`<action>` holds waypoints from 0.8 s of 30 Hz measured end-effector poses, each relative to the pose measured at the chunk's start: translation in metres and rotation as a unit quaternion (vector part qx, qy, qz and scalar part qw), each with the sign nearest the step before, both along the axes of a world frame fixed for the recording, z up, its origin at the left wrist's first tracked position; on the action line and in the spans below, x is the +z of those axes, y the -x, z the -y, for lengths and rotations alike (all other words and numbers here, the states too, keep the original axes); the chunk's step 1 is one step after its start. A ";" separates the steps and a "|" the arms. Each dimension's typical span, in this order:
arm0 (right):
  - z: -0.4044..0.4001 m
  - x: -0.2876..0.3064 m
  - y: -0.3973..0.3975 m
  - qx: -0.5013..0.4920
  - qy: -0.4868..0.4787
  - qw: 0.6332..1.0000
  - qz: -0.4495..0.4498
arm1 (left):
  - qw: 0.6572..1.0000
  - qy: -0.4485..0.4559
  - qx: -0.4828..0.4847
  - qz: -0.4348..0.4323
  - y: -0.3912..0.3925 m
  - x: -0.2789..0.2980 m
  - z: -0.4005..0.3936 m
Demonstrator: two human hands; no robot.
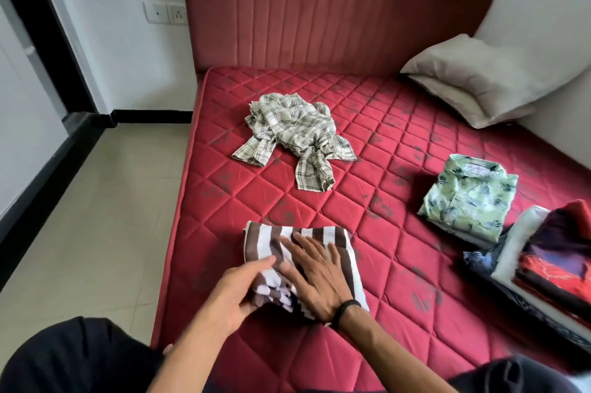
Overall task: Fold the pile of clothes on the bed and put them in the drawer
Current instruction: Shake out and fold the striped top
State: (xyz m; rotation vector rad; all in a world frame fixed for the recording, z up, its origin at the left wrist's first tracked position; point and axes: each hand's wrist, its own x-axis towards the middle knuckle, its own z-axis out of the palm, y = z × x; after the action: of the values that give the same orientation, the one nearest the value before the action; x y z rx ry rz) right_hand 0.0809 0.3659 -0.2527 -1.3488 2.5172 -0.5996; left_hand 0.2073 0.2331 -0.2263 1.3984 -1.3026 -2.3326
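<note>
Quilted red mattress (399,232): right hand (319,277) flat on folded striped garment (265,242), left hand (233,293) gripping it.

mattress (399,149): quilted matt cloth | headboard (319,8): ribbed velvety cloth | floor (105,216): smooth tile

stacked clothes (556,264) cut off at right edge, blurred; pillow (486,79) partly cropped

I can read no words or numbers anywhere. The only label I see is a pale tag inside the collar of the green printed shirt (470,197), which lies folded well to the right of the checked shirt (295,133); its print is too small and blurred to make out.
</note>
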 end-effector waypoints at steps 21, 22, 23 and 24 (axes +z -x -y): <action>-0.207 0.129 -0.001 -0.311 0.313 0.657 0.611 | 0.940 -0.150 -0.267 -0.150 0.031 0.054 -0.128; -0.226 0.130 0.003 -0.321 0.319 0.651 0.609 | 0.912 -0.234 -0.300 -0.153 0.038 0.059 -0.146; -0.244 0.131 0.006 -0.333 0.325 0.647 0.604 | 0.891 -0.268 -0.328 -0.166 0.036 0.065 -0.159; -0.264 0.134 0.012 -0.347 0.334 0.642 0.597 | 0.878 -0.258 -0.361 -0.180 0.047 0.065 -0.169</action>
State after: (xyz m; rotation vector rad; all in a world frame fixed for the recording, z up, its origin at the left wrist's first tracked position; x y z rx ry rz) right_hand 0.0689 0.6297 -0.1190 0.2248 1.4814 -1.8826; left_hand 0.1600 0.4023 -0.1610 0.4899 -1.2792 -3.4135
